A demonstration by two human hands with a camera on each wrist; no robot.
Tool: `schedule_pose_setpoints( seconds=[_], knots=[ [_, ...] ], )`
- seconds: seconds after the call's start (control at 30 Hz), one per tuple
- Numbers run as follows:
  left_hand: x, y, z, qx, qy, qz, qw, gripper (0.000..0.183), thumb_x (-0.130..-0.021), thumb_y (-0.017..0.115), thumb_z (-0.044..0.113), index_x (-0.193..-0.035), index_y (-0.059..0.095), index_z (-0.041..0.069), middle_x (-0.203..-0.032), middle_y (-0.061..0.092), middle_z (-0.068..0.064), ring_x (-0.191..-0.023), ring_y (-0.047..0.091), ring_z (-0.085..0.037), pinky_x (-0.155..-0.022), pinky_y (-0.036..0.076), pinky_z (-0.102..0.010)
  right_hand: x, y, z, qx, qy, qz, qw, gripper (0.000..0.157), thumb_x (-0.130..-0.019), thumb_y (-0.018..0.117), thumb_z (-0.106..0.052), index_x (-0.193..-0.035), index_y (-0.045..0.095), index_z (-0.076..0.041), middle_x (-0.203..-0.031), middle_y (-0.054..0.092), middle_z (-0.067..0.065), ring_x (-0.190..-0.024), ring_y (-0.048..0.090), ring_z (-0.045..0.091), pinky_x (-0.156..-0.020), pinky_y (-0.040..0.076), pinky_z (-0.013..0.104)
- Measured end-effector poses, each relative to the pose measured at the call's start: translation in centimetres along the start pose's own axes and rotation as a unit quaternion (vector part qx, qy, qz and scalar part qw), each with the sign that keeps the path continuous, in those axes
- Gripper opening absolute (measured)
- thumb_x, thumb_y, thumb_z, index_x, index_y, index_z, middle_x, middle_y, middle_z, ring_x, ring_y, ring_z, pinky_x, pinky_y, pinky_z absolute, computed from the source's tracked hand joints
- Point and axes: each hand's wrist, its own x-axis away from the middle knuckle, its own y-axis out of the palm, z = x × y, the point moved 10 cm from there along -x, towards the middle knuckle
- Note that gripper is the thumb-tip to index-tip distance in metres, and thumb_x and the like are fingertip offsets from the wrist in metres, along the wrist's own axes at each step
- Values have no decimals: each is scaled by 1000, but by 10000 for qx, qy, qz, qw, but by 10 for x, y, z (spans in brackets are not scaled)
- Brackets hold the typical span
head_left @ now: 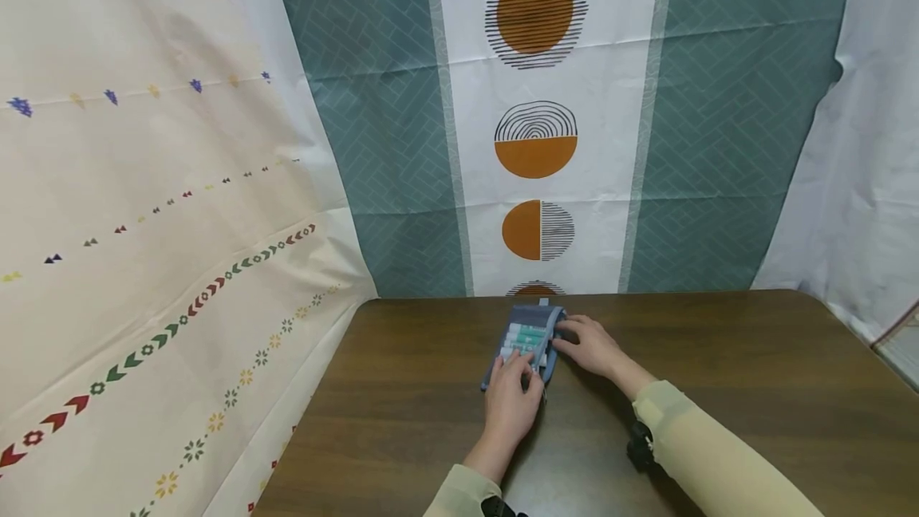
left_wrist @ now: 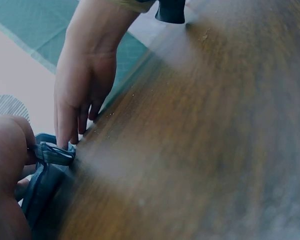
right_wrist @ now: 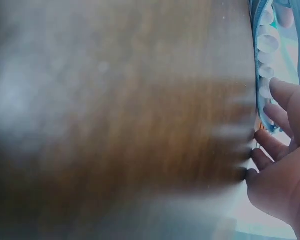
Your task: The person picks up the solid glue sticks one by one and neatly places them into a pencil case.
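A blue zippered case (head_left: 527, 321) lies unfolded near the table's far edge, with white and teal tubes (head_left: 527, 336) in a row inside it. The tubes' round white ends (right_wrist: 268, 43) show in the right wrist view; their kind is unclear. My left hand (head_left: 511, 401) holds the near part of the case, fingers over the tubes and thumb at the right side. The left wrist view shows this hand (left_wrist: 7, 175) against the case's edge. At the upper right side, my right hand (head_left: 592, 348) holds the case's edge with bent fingers; its exact contact is partly hidden.
The brown wooden table (head_left: 704, 437) extends to both sides and in front of the case. Behind it hangs a green and white patterned curtain (head_left: 546, 102); a cream patterned cloth (head_left: 179, 206) hangs at the left. Dark straps (head_left: 641, 447) sit at both wrists.
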Motion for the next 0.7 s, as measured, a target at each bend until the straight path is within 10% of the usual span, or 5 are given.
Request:
schedule_pose_setpoints(
  seconds=[0.7],
  knots=[
    [6,11,26,-845,884,-384,9917,15,-101,66,12,-112,76,10,-144,73,-11,-147,57,-39,-128,33,-63,63,-32,-8,505,-685,-58,9964,50,-107,74,-31,-147,67,-1,-152,57,30,-142,52,54,-110,47,71]
  ],
)
